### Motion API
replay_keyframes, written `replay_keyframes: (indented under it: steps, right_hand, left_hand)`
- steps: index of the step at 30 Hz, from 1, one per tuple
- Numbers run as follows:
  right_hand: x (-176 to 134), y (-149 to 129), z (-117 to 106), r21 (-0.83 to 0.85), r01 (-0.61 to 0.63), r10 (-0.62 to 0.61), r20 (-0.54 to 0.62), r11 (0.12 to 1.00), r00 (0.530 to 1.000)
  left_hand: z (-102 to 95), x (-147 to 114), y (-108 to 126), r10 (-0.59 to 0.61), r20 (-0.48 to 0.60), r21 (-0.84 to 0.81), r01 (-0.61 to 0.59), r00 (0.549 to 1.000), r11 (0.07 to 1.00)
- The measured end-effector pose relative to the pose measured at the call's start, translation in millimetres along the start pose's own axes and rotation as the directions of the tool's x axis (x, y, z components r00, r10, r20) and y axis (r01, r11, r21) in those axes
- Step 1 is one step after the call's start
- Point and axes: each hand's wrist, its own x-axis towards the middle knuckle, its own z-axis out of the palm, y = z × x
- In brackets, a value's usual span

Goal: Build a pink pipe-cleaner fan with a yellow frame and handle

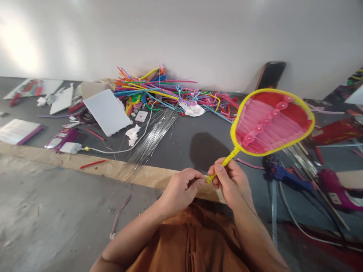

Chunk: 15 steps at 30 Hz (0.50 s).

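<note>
A hand fan [269, 124] with a yellow pipe-cleaner rim tilts up to the right in front of me. Pink and red strands fill its face, with a row of pink round pieces running across. My right hand [234, 181] is closed around its yellow wrapped handle [230, 156]. At the handle's lower tip, my left hand [184, 189] pinches with thumb and forefinger. Whether a loose strand end lies inside that pinch is too small to make out.
Behind lies a heap of coloured pipe cleaners [170, 88], with a bundle of thin metal wires [154, 136] nearer. A blue glue gun [289, 177] and a purple one [340, 190] rest at right. A phone [272, 75] leans on the wall. A white card [107, 112] lies left.
</note>
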Motion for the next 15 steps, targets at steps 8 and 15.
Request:
replay_keyframes:
  steps: [8, 15]
  right_hand:
    - [-0.5, -8.1, 0.2, -0.015, 0.019, -0.019, 0.018, 1.0, 1.0]
    - [-2.3, -10.4, -2.1, -0.076, 0.048, -0.043, 0.074, 0.996, 0.996]
  left_hand:
    - [10.3, 4.6, -2.0, -0.116, 0.088, -0.334, 0.139, 0.989, 0.932]
    - [18.3, 16.7, -2.9, -0.274, 0.224, -0.639, 0.353, 0.935, 0.684]
